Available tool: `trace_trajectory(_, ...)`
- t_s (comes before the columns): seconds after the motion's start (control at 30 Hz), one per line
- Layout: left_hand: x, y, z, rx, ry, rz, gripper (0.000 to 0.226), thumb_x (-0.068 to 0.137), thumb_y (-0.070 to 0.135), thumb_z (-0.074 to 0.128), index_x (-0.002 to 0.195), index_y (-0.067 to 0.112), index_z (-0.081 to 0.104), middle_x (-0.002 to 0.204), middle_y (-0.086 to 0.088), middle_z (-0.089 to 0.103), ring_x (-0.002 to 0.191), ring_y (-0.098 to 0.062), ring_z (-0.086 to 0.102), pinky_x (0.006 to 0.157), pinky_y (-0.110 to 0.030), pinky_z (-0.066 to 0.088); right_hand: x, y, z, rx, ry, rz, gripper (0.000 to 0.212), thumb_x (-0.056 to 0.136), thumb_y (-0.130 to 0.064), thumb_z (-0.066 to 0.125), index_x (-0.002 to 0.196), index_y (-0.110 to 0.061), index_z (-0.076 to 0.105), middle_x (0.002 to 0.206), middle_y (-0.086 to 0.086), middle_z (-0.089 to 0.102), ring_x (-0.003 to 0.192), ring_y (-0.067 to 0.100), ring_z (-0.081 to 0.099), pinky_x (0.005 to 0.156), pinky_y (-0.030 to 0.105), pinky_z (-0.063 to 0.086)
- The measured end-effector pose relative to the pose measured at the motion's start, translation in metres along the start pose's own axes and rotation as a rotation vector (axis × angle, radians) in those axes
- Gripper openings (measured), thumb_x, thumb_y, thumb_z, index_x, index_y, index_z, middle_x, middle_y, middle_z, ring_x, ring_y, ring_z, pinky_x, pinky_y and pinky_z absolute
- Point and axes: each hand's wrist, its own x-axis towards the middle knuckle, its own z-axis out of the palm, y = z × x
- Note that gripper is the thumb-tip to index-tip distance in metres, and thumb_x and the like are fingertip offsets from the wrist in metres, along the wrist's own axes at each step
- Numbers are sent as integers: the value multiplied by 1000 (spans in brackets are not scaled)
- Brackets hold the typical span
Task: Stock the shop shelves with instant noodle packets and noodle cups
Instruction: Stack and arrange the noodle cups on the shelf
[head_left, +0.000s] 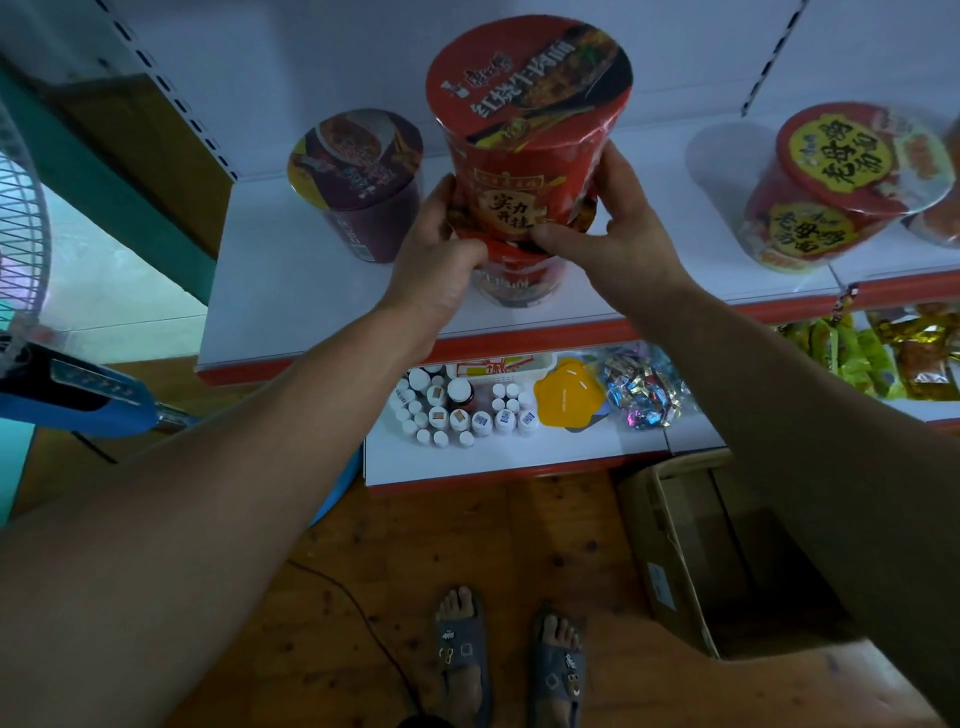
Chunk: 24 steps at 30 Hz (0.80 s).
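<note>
The left hand and right hand clasp the upright film-wrapped red noodle cup; a matching red cup stands directly beneath the fingers.

White shelf with a red front edge — a red cup stands on it directly under the grip, a purple cup left of the grip, a red-and-yellow cup well to its right.

实力开挂 on red cup side, 红烧 on its lid
</note>
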Motion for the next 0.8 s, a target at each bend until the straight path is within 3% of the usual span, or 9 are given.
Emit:
trace_trajectory(0.13, 1, -4, 2, 6, -8, 11, 67, 66, 2, 51, 126, 31, 51, 121, 6, 63, 111, -5, 57, 97, -32, 51, 5, -4, 5, -69, 104, -15, 72, 75, -32, 82, 137, -22, 47, 114, -18, 59, 96, -15, 54, 76, 1, 40)
trace_trajectory(0.3, 3, -5, -3, -42, -33, -5, 67, 72, -4, 51, 128, 33, 50, 124, 10, 62, 111, 1, 57, 84, -19, 50, 8, -1, 6, -91, 96, 16, 82, 72, -41, 82, 141, -21, 43, 138, -3, 51, 120, 8, 51, 94, 20, 44)
trace_trajectory(0.4, 4, -7, -10, -14, 206, -6, 57, 85, 4, 52, 139, 22, 51, 136, 1, 59, 121, -14, 56, 87, -22, 51, 4, 3, 5, 75, 90, 140, 81, 84, -33, 71, 151, -24, 28, 155, -2, 34, 137, 16, 40, 111, 43, 39)
trace_trajectory(0.47, 5, -13, -18, -55, 359, -40, 40, 86, 11, 54, 121, 25, 65, 116, 4, 70, 108, -16, 63, 92, -37, 53, 3, 4, 7, 168, 103, 279, 78, 90, -30, 65, 154, -24, 21, 156, 1, 32, 136, 19, 41, 112, 47, 37)
trace_trajectory(0.57, 3, -16, -27, -96, 609, -39, 16, 83, 24, 60, 96, 18, 67, 89, 2, 68, 81, -13, 64, 72, -32, 56, -1, 5, 12, 280, 48, 400, 59, 95, -31, 59, 149, -25, 34, 136, 1, 50, 119, 19, 49, 103, 46, 45)
trace_trajectory(0.6, 4, -18, -31, -124, 717, -23, 21, 84, 27, 63, 98, 12, 62, 91, -1, 64, 78, -12, 60, 65, -26, 51, -2, 5, 14, 300, 38, 415, 51, 96, -32, 57, 144, -26, 40, 128, -2, 53, 116, 18, 51, 100, 45, 48)
trace_trajectory(0.67, 11, -18, -41, -262, 800, -130, 43, 86, 31, 70, 118, 11, 51, 114, -6, 57, 89, -13, 56, 69, -21, 45, -2, 7, 17, 311, 44, 439, 44, 97, -35, 55, 139, -28, 46, 121, -5, 54, 116, 19, 53, 95, 44, 51)
trace_trajectory(0.73, 20, -19, -51, -362, 717, -341, 77, 84, 47, 71, 144, 20, 33, 144, -8, 42, 116, -23, 51, 89, -32, 46, -1, 7, 18, 294, 59, 445, 42, 97, -38, 53, 138, -29, 48, 115, -9, 57, 112, 19, 57, 87, 40, 54)
trace_trajectory(0.8, 25, -16, -59, -361, 611, -476, 89, 84, 59, 65, 154, 28, 19, 155, -7, 32, 131, -29, 42, 105, -45, 42, 1, 7, 19, 258, 65, 435, 37, 98, -38, 49, 134, -30, 51, 105, -16, 57, 103, 18, 62, 78, 34, 55)
